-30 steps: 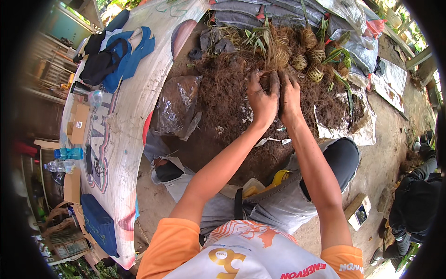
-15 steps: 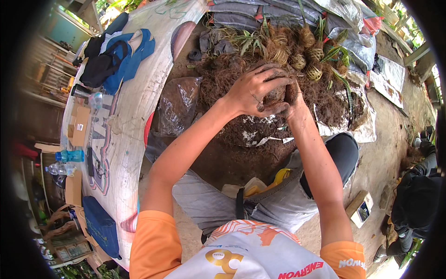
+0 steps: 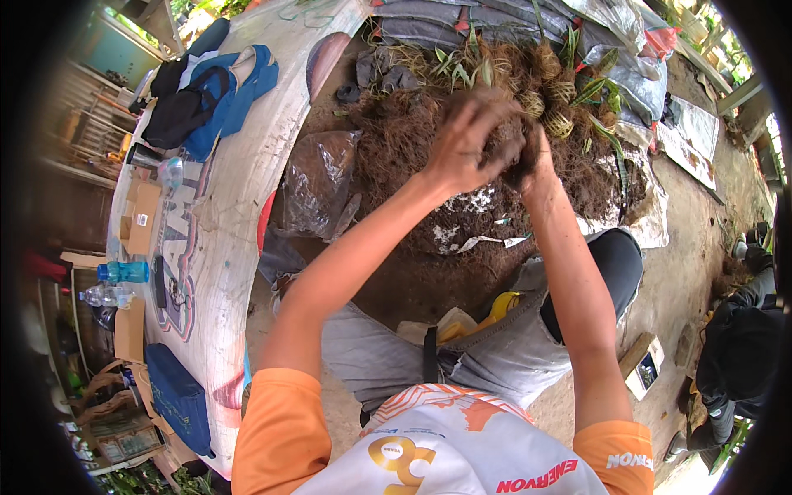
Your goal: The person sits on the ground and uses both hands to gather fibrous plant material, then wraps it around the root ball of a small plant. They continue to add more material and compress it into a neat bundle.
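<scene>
My left hand (image 3: 466,148), smeared by motion, curls over a dark brown ball of fibre and soil (image 3: 510,136). From the other side my right hand (image 3: 538,165) cups the same ball, which the fingers mostly hide. Both hands are soiled and sit above a heap of loose brown fibre (image 3: 400,140). Dark soil with white bits (image 3: 462,219) lies just nearer to me. Beyond the hands, several bound root balls (image 3: 558,125) with green pointed leaves rest on the heap.
A clear plastic bag (image 3: 318,186) lies left of the heap. A table under a printed white sheet (image 3: 239,198) runs along my left, bearing a blue bag (image 3: 216,103), bottles and a cardboard box (image 3: 142,219). Stacked grey sacks (image 3: 421,25) stand behind. Another person (image 3: 742,338) is at far right.
Both hands have shifted slightly right, the left turning over the ball and closing tighter around it. Less of the ball shows between the fingers now.
</scene>
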Demonstrator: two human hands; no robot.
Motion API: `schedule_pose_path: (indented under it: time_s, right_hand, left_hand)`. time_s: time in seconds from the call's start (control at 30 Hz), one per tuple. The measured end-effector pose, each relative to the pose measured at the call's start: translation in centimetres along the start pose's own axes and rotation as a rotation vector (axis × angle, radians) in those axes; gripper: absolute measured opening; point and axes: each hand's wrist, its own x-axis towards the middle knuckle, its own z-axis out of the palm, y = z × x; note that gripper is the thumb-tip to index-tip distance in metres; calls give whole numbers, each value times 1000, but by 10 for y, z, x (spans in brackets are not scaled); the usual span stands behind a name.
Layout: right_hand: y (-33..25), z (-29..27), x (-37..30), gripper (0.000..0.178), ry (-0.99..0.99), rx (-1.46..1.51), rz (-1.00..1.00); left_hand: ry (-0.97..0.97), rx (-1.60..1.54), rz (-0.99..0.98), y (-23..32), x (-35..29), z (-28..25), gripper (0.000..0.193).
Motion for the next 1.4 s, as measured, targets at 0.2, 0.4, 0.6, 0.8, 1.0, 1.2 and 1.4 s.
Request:
schedule_pose_path:
  time_s: [0.2, 0.4, 0.6, 0.8, 1.0, 1.2, 1.4]
  right_hand:
    - [6, 20, -10, 43, 153, -732, -539]
    - [31, 25, -14, 41, 189, -1254, -979]
    - [7, 16, -14, 54, -64, -513, -441]
    - [35, -11, 11, 64, -228, -11, 56]
    - [37, -25, 5, 40, -248, 316, 97]
    - [38, -26, 14, 54, -182, 27, -87]
    - [41, -3, -3, 48, -200, 143, -35]
  left_hand:
    - [314, -1066, -1083, 24, 1, 7, 59]
    - [502, -1299, -1023, 20, -12, 23, 43]
    - [497, -1681, -1085, 1, -24, 9, 52]
    - [527, -1607, -1183, 10, -23, 12, 57]
    - [315, -750, -989, 24, -23, 5, 68]
    - [329, -156, -739, 45, 0, -4, 64]
    - [467, -156, -571, 45, -3, 2, 25]
